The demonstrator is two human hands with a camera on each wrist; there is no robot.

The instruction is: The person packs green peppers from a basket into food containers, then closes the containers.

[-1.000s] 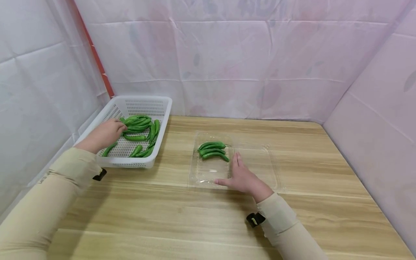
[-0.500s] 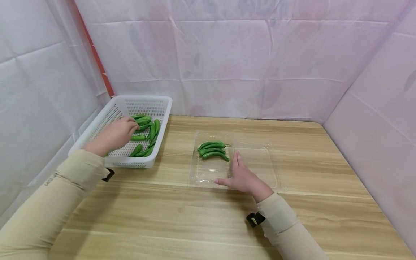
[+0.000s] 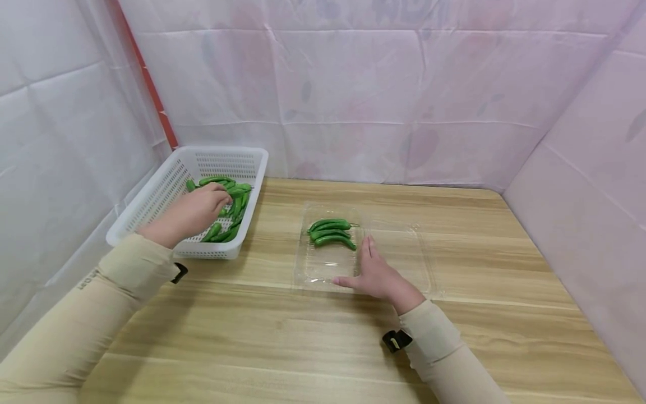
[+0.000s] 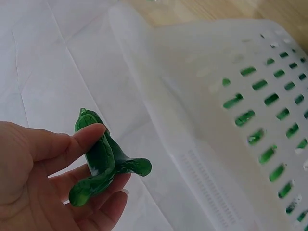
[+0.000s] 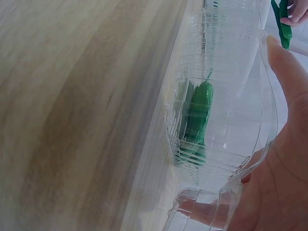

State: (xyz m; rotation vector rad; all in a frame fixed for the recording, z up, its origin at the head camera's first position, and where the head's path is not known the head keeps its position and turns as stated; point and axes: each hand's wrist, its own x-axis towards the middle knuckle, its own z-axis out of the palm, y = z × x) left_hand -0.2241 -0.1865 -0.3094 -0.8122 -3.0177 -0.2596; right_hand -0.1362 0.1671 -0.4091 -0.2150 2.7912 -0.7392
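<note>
My left hand [image 3: 194, 212] is over the white perforated basket [image 3: 263, 164], pinching green chili peppers [image 4: 100, 159] between thumb and fingers; at least two cross each other there. Several more green peppers [image 3: 214, 231] lie in the basket, partly hidden by the hand. My right hand [image 3: 377, 275] is at a clear plastic clamshell box [image 3: 323, 268], its fingers straight along the right side and the thumb spread to the near rim. In the right wrist view the thumb [image 5: 284, 62] touches the box's edge. A few peppers [image 3: 331, 232] lie side by side in the box's far half.
The clear lid [image 3: 396, 255] lies folded open to the right of the box. Wood-grain table [image 3: 282, 331] stretches in front. Pale fabric walls [image 3: 348, 84] rise at the back and both sides, with the basket close to the left one.
My left hand has moved rightward over the basket and now has peppers between its fingers. My right hand and the box have stayed put.
</note>
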